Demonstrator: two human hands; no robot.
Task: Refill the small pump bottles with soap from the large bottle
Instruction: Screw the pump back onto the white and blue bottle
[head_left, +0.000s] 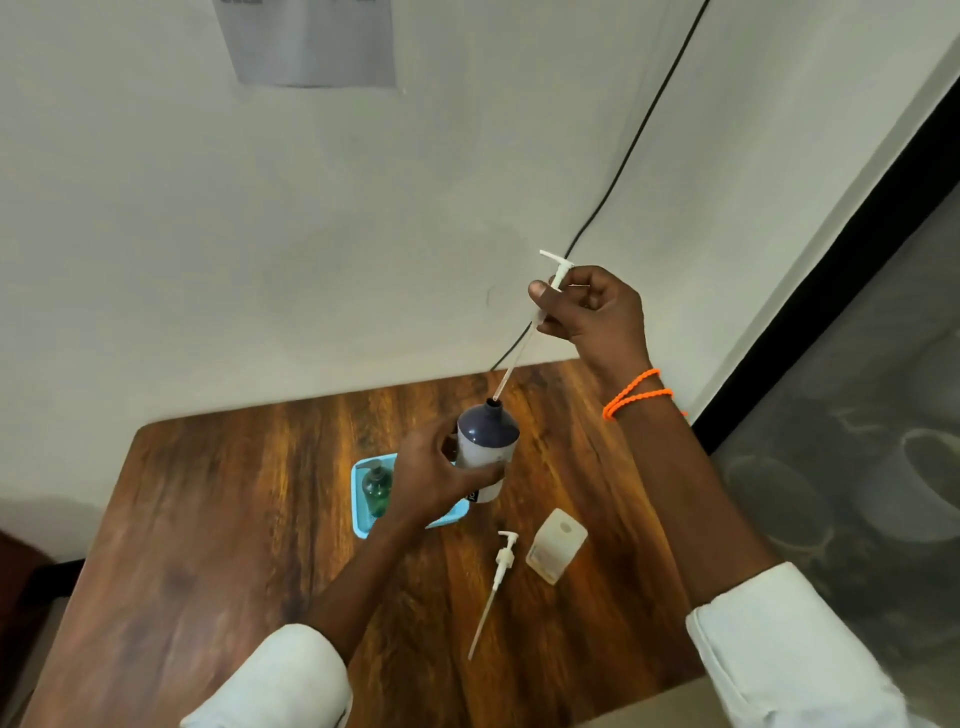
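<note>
My left hand grips the large dark-topped bottle with a white label, holding it upright above the wooden table. My right hand pinches a white pump head up high; its long dip tube slants down, and its tip is at the bottle's open neck. A small square translucent bottle stands open on the table to the right. Beside it lies a second white pump with its tube. A small green pump bottle stands in a light blue tray.
The wooden table stands against a pale wall. A black cable runs down the wall to the table's back edge. A dark door frame and glass panel are at the right.
</note>
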